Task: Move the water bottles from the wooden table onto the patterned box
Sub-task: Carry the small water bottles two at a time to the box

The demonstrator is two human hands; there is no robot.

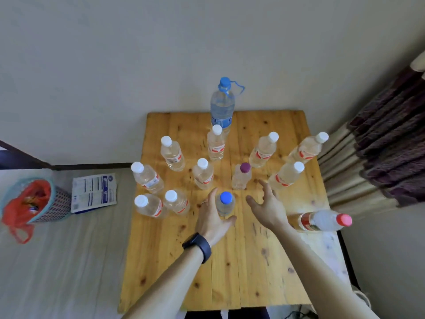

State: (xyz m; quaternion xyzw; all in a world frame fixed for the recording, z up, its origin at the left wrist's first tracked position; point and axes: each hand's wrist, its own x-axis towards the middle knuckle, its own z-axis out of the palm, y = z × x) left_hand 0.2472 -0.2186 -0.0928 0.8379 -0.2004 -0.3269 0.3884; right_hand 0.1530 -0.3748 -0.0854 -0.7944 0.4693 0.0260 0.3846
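Observation:
Several clear water bottles stand on the wooden table (161, 249), most with white caps, such as one (202, 173) near the middle. A tall blue-capped bottle (222, 104) stands at the far edge, and a purple-capped one (242, 177) at centre. My left hand (210, 221), with a black wristband, is wrapped around a small blue-capped bottle (225, 204), fingers on its left and thumb at its base. My right hand (268, 204) hovers open beside it, fingers spread. A red-capped bottle (322, 221) stands on a pale patterned surface (331, 254) at the table's right edge.
A bed with a striped sheet (57, 272) lies to the left, bearing a patterned basket (57, 203) with a red bag and a printed packet (94, 192). A curtain (379, 146) hangs at the right. The wall is close behind the table.

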